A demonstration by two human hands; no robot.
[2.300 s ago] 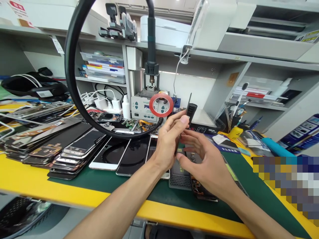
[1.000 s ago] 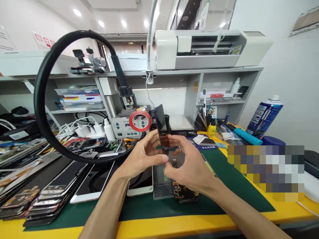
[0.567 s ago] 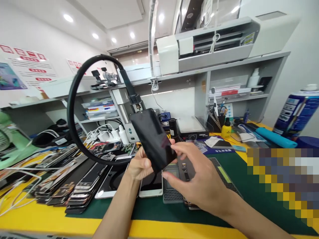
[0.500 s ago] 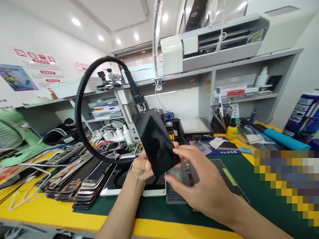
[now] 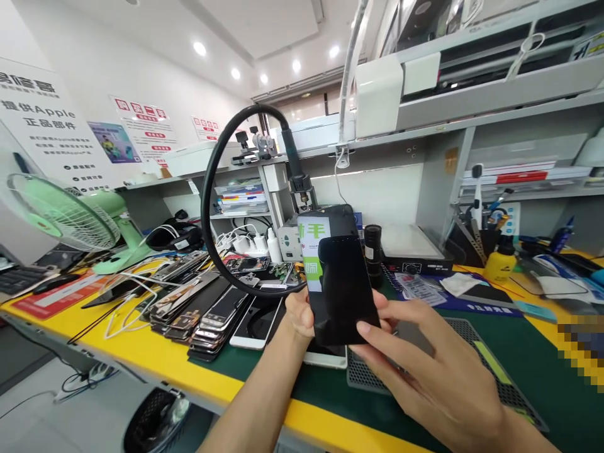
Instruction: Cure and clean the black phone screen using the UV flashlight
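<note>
Phone (image 5: 346, 289) is up off the green mat (image 5: 325, 385), near centre, left hand (image 5: 299, 314) gripping its 8 o'clock edge, right hand (image 5: 438, 371) pinching the 5 o'clock corner. Glass is dark bar a coloured reflection; looks mid-handling, can't tell what's finished or left. Bench (image 5: 174, 362) is packed: stacked phone parts (image 5: 210, 330) at 8, yellow bottle (image 5: 499, 264) at 3, green fan (image 5: 70, 217) near 10, wall posters (image 5: 141, 123) behind it

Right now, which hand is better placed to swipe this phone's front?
Probably the right hand: one fingertip overlies the phone at lower right, while the left hand holds its left edge.
</note>
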